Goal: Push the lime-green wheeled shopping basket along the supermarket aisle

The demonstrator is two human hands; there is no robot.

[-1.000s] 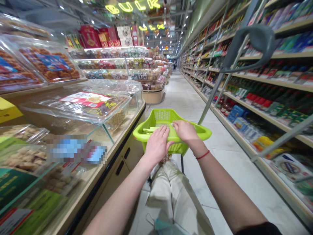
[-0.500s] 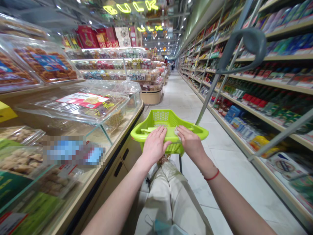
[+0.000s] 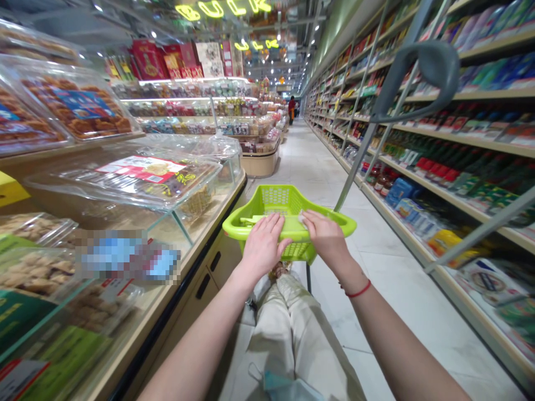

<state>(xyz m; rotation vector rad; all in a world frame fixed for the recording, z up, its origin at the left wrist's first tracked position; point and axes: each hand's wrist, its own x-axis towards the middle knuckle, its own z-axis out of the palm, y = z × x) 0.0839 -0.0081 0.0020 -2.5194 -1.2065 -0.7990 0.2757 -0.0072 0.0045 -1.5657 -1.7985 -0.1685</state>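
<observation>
A lime-green shopping basket [image 3: 279, 198] on a trolley stands in the aisle right in front of me. My left hand [image 3: 263, 245] lies flat on its near rim, fingers stretched out and holding nothing. My right hand [image 3: 328, 239] rests beside it on the same rim, its fingertips pressed on a small white piece [image 3: 301, 218] that I cannot identify. The two hands nearly touch. A red string [image 3: 355, 291] circles my right wrist. The trolley's grey handle [image 3: 422, 72] rises from the basket's right side to the upper right.
A glass-topped display counter [image 3: 200, 223] with boxed pastries runs along the left. Long stocked shelves [image 3: 438, 178] line the right. The tiled aisle [image 3: 309, 161] leads away between them to a distant person in red [image 3: 291, 106]. My legs in beige trousers [image 3: 288, 328] are below the basket.
The basket and both hands have shifted slightly left and nearer. My right hand slid a little along the rim towards the left hand. A person in red has appeared far down the aisle.
</observation>
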